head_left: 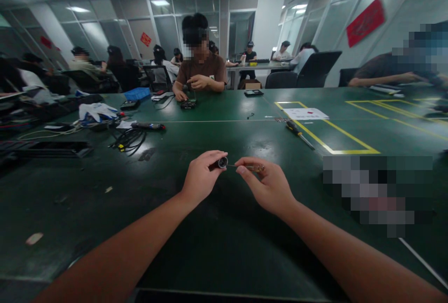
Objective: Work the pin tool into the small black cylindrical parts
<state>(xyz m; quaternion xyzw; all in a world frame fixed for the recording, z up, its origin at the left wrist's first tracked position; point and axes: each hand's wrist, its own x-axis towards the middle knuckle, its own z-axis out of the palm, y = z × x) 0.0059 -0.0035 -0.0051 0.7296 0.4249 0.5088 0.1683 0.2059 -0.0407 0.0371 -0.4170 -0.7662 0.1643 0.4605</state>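
Observation:
My left hand [201, 177] is closed around a small dark cylindrical part [222, 162], whose round, ringed end faces right. In my right hand [268, 184] is a small screwdriver [255, 168] with a see-through amber handle. Its thin shaft points left, and the tip is at or close to the cylinder's round end; I cannot tell whether it touches. Both hands are raised over the green table [224, 251], near its middle. Most of the cylinder's body is hidden by my left fingers.
Farther right lies a larger black-and-yellow screwdriver [299, 134] by yellow tape [350, 142] and a paper sheet [308, 113]. To the left are coiled black cables [131, 140], white-blue gloves [96, 113] and a blue basket [137, 93]. Across the table a person [201, 70] handles a dark device.

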